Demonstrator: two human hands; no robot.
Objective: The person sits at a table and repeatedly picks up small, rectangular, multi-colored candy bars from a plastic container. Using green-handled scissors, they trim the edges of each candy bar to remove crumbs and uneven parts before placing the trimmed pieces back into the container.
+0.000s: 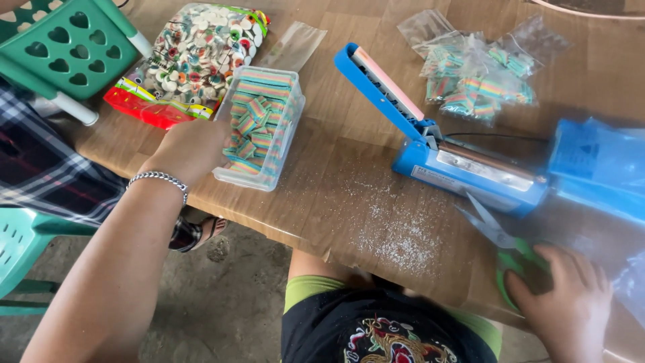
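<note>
- While we lean over the brown wooden table (349, 202), our left hand (191, 149) curls against the clear plastic tub of rainbow-striped candy strips (261, 128), fingers hidden, so we cannot tell its grip.
- Our right hand (571, 302) rests flat, fingers loose, on green-handled scissors (505, 247), just before the open blue heat sealer (437, 144).
- Behind the sealer lie small filled clear bags (478, 75).

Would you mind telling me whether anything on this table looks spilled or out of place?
Yes: white grains lie scattered on the table in front of the blue sealer, like sugar shed from the candy. The sealer's arm stands raised. Nothing else looks odd.
</note>
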